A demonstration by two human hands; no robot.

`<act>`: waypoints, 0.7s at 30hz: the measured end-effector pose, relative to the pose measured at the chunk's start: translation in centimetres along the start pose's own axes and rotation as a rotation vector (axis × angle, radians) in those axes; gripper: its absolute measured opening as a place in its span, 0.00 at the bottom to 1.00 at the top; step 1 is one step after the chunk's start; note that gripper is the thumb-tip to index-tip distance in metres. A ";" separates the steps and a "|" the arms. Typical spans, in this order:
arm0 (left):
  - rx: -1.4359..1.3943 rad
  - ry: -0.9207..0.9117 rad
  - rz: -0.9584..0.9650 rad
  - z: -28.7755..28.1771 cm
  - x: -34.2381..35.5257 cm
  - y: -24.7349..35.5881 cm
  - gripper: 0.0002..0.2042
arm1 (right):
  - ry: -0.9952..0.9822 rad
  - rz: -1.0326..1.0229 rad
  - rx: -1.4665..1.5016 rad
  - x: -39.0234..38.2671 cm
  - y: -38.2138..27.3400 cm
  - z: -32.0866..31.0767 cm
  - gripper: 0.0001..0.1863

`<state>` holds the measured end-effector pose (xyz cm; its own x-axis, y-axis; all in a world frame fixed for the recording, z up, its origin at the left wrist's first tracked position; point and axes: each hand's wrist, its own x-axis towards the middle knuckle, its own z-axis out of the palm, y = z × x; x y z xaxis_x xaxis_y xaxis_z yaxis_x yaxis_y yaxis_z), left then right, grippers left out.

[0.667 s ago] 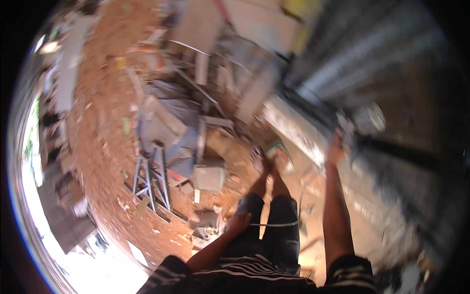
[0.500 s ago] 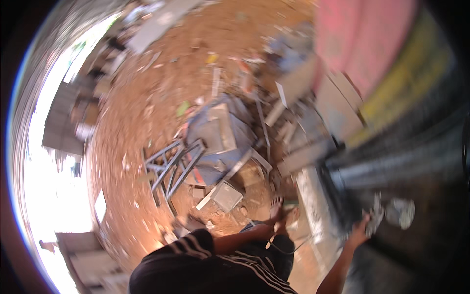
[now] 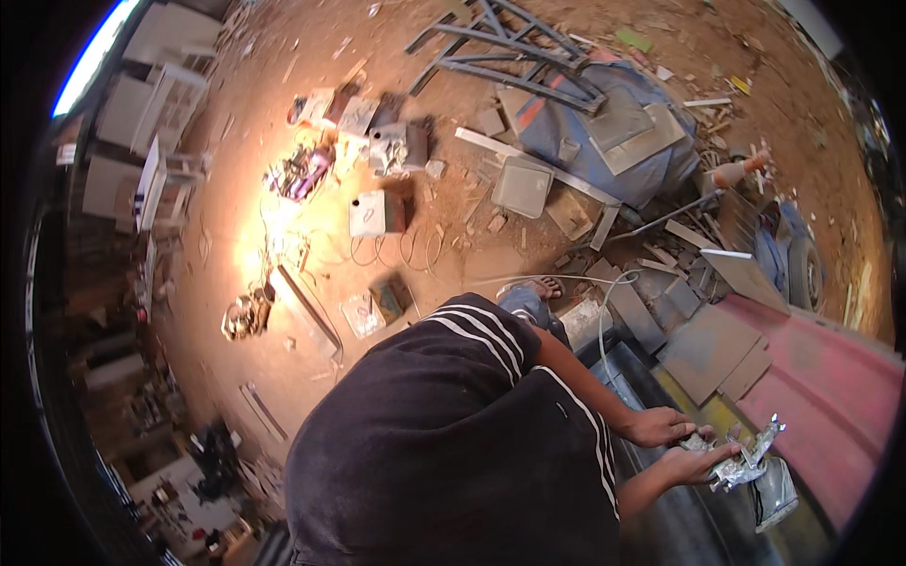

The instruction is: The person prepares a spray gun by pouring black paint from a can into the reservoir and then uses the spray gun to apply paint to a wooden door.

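Note:
At the lower right, my right hand (image 3: pixel 696 464) holds a silver spray gun (image 3: pixel 746 462) with a shiny cup (image 3: pixel 776 495) at its far end. The gun looks smeared with paint, and its handle is mostly covered by my fingers. My left hand (image 3: pixel 658 427) reaches across beside it, its fingers bent and closed on the near end of the gun. A thin pale hose (image 3: pixel 609 363) loops up from the ground and passes out of sight by my left forearm. Beneath both hands lies a dark, long panel (image 3: pixel 651 377).
A pink panel (image 3: pixel 821 377) flanks the gun on the right, with brown boards (image 3: pixel 713 349) on it. Ahead are a blue tarp-covered heap (image 3: pixel 566 141), a metal frame (image 3: pixel 519 57) and scrap wood. Metal boxes (image 3: pixel 368 214) and cables lie on the dirt at left.
My view has swung round to the left. My left hand, earlier low near my legs by the thin hose, has come over to the spray gun. My right hand still holds the gun.

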<state>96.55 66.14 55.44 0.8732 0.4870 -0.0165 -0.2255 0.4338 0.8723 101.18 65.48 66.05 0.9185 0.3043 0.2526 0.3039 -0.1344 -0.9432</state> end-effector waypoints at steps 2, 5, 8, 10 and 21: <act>0.012 0.098 0.029 -0.5 0.8 0.8 0.21 | -0.091 -0.050 0.040 1.0 0.0 1.3 0.19; -0.010 0.219 0.083 -3.0 1.3 3.1 0.19 | -0.128 0.011 0.087 0.7 -2.2 5.3 0.18; -0.037 0.273 0.120 -3.6 1.7 4.4 0.18 | -0.084 0.081 0.117 0.5 -3.3 7.1 0.17; -0.077 0.275 0.116 -3.7 1.9 4.5 0.18 | -0.051 0.086 0.115 0.3 -3.8 7.9 0.16; -0.090 0.299 0.035 -3.3 1.7 4.1 0.17 | -0.012 0.184 0.109 -0.3 -3.7 8.1 0.15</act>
<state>95.69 71.25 57.38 0.7017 0.6983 -0.1413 -0.3024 0.4715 0.8284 97.72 73.56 67.73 0.9528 0.2950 0.0723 0.1019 -0.0862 -0.9911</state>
